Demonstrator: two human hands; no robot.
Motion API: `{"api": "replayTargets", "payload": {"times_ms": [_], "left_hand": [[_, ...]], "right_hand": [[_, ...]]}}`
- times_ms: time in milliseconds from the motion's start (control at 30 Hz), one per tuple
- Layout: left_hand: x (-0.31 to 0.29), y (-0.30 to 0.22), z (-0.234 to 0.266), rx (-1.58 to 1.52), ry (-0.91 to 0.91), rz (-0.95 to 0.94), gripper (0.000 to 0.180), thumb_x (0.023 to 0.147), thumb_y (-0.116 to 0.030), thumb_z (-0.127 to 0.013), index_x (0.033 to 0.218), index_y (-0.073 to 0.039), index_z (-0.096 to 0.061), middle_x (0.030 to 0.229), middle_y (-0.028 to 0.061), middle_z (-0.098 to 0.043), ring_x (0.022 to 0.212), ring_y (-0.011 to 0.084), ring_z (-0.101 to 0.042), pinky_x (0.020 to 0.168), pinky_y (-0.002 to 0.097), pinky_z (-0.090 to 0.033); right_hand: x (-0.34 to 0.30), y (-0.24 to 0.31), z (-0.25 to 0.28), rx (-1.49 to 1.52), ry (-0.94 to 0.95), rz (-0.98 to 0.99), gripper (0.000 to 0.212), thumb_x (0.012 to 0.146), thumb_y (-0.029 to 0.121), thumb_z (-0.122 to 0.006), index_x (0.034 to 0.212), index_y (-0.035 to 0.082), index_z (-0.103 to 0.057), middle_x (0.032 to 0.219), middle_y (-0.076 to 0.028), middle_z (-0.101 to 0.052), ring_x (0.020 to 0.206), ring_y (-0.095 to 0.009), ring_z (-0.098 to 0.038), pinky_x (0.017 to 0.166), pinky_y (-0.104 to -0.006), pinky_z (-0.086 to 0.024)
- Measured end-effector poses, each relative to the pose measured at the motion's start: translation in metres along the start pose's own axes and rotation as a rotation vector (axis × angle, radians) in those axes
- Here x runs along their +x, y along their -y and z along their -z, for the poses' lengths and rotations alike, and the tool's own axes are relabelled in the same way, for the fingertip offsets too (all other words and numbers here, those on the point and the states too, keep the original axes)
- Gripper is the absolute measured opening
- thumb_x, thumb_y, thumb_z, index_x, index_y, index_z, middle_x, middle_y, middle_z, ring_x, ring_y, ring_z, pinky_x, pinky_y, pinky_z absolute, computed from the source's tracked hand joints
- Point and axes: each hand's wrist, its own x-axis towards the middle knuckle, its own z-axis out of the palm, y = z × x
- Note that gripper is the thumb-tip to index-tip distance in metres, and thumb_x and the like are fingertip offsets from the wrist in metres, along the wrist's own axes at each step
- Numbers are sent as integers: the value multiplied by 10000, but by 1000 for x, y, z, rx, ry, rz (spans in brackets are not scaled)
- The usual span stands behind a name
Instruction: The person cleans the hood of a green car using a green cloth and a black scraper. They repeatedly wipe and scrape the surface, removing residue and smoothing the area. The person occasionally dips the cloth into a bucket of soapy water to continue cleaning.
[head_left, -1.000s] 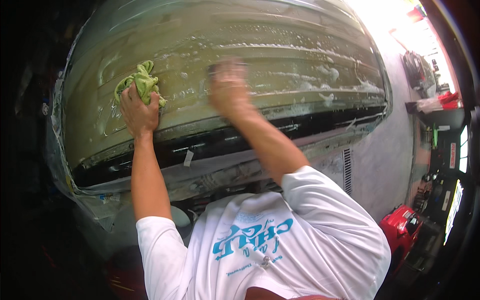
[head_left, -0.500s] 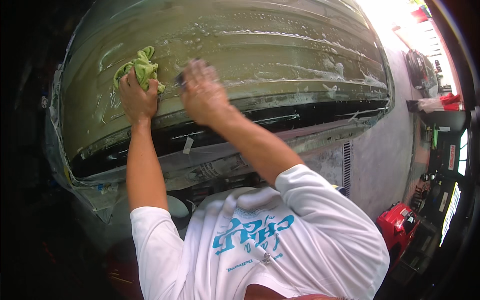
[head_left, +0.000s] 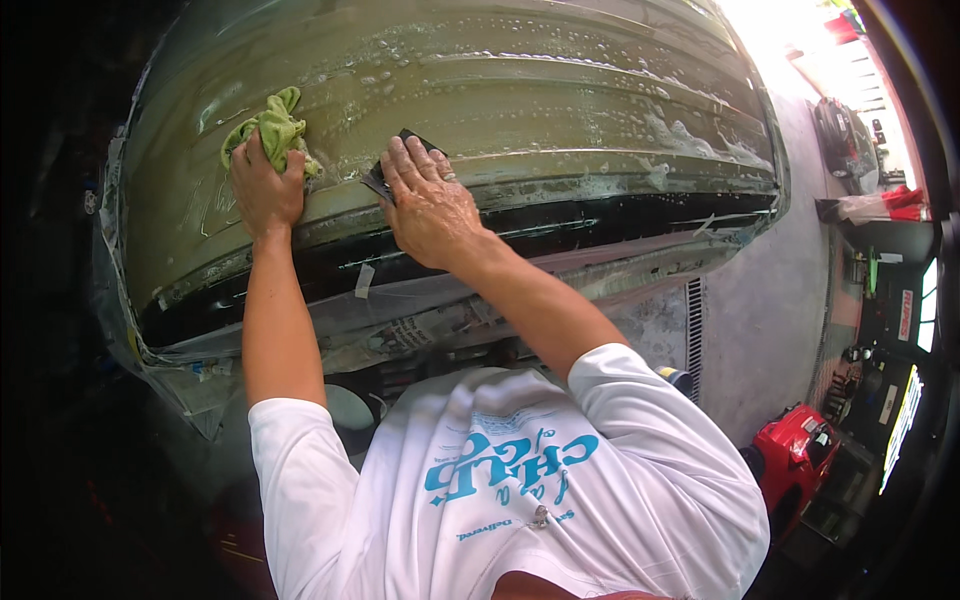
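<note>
My left hand [head_left: 267, 190] is closed on a crumpled lime-green cloth [head_left: 268, 128], which rests on the left part of a wet, ribbed vehicle roof [head_left: 300, 60]. Under my right hand [head_left: 430, 200], pressed down with the fingers fairly straight, lies a black sheet of sandpaper [head_left: 376, 182]. Its dark edges stick out past the fingertips and beside the thumb; the rest is hidden by the palm. Suds and drops cover the olive-coloured roof, thickest to the right of this hand. Both hands work close to the glossy black strip [head_left: 600, 216] along the near edge.
Plastic sheeting and newspaper masking [head_left: 410, 340] hang along the near side, with a bit of pale tape [head_left: 365, 281]. To the right are the concrete floor [head_left: 750, 310], a drain grate [head_left: 694, 325], a red car [head_left: 795, 455] and a dark car [head_left: 843, 140].
My right hand, blurred before, has shifted slightly right and down over the roof, and the sandpaper's edges now show clearly. The left hand and cloth have moved slightly left.
</note>
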Motion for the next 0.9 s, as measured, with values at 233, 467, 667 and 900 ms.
{"api": "replayTargets", "payload": {"times_ms": [233, 467, 667, 900], "left_hand": [[-6, 3, 3, 59, -5, 49, 645, 895, -392, -733, 1440, -86, -576, 1293, 220, -595, 1223, 443, -586, 1039, 556, -489], [-5, 2, -2, -19, -10, 24, 623, 888, -397, -741, 1421, -110, -594, 1284, 217, -606, 1228, 445, -589, 1056, 551, -491], [-7, -2, 4, 53, -9, 72, 642, 884, -401, -746, 1437, -115, -589, 1294, 223, -614, 1226, 449, -597, 1053, 551, -493], [-1, -2, -1, -24, -19, 30, 646, 887, -413, -738, 1439, -115, -587, 1293, 225, -603, 1211, 444, -599, 1048, 545, -497]], "right_hand": [[-88, -134, 60, -324, 194, -193, 597, 1132, 224, -444, 1648, -59, -344, 1745, -277, -288, 1644, -390, -256, 1359, -492, -198], [-9, -9, 5, 28, 40, 216, 585, 1147, 309, -431, 1660, 35, -374, 1756, -199, -316, 1648, -329, -269, 1356, -485, -214], [-88, -170, 79, -226, 359, 77, 638, 1157, 329, -432, 1711, 54, -277, 1804, -157, -199, 1683, -303, -126, 1381, -452, -107], [6, -35, 18, -66, 269, 465, 671, 1165, 443, -360, 1720, 79, -260, 1808, -115, -209, 1682, -253, -134, 1385, -445, -101]]}}
